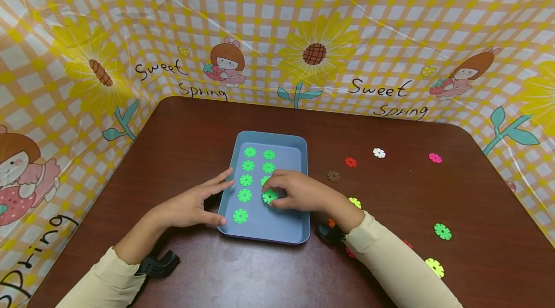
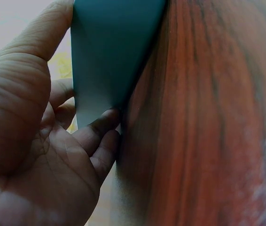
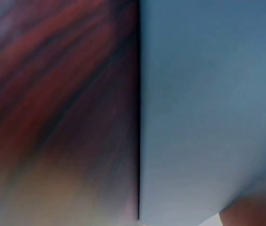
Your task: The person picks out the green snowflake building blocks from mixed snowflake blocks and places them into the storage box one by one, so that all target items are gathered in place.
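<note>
A shallow blue-grey tray (image 1: 286,228) holds several green interlocking discs (image 1: 245,180), notched round their edges, in two columns. My right hand (image 1: 299,191) reaches over the tray's right side. Its thumb and fingers pinch a green disc (image 1: 270,197) in the right column, low over the tray floor, and partly hide the disc behind it. Along the left side, my left hand (image 1: 184,204) has its fingers spread, with fingertips and thumb at the rim. The left wrist view shows its fingers (image 2: 102,125) against the tray's outer wall (image 2: 109,52).
Right of the tray, loose discs lie on the brown table (image 1: 191,134): brown (image 1: 334,176), red (image 1: 350,162), white (image 1: 379,153), pink (image 1: 435,157), green (image 1: 442,231) and yellow (image 1: 434,267). The right forearm covers others partly. A patterned cloth (image 1: 260,19) walls the table's back and sides.
</note>
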### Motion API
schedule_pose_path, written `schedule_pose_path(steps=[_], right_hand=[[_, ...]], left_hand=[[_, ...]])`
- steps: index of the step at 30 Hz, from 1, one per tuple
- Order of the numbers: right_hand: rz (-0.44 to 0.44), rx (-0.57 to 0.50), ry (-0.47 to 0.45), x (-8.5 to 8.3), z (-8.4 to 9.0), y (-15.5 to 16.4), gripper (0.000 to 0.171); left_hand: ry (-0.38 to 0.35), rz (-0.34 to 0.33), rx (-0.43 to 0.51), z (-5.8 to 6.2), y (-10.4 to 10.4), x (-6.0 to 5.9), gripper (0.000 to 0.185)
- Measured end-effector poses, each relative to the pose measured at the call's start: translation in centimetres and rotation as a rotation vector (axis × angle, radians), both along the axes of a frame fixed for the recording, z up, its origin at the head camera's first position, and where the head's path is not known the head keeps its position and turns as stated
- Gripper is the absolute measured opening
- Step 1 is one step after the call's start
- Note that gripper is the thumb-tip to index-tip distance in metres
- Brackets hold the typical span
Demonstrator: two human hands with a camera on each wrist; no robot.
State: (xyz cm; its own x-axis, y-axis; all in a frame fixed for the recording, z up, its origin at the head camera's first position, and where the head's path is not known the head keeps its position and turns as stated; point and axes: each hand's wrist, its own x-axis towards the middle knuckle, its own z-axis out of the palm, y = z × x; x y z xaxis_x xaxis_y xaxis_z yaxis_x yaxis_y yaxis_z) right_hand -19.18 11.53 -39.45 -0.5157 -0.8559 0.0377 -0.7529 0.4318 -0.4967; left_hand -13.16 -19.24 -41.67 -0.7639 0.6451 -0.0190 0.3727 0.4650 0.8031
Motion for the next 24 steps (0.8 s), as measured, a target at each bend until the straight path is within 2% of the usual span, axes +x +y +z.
schedule_pose_path(steps=[9, 24], right_hand=[[-0.001, 0.074, 0.073, -0.1, -0.5, -0.7, 0.023], [-0.037, 0.116, 0.107, 0.1, -0.9, -1.2, 0.027]], left_hand=[[0.004, 0.005, 0.007, -0.1, -0.2, 0.0, 0.09], [0.003, 0.006, 0.003, -0.1, -0.1, -0.1, 0.091]])
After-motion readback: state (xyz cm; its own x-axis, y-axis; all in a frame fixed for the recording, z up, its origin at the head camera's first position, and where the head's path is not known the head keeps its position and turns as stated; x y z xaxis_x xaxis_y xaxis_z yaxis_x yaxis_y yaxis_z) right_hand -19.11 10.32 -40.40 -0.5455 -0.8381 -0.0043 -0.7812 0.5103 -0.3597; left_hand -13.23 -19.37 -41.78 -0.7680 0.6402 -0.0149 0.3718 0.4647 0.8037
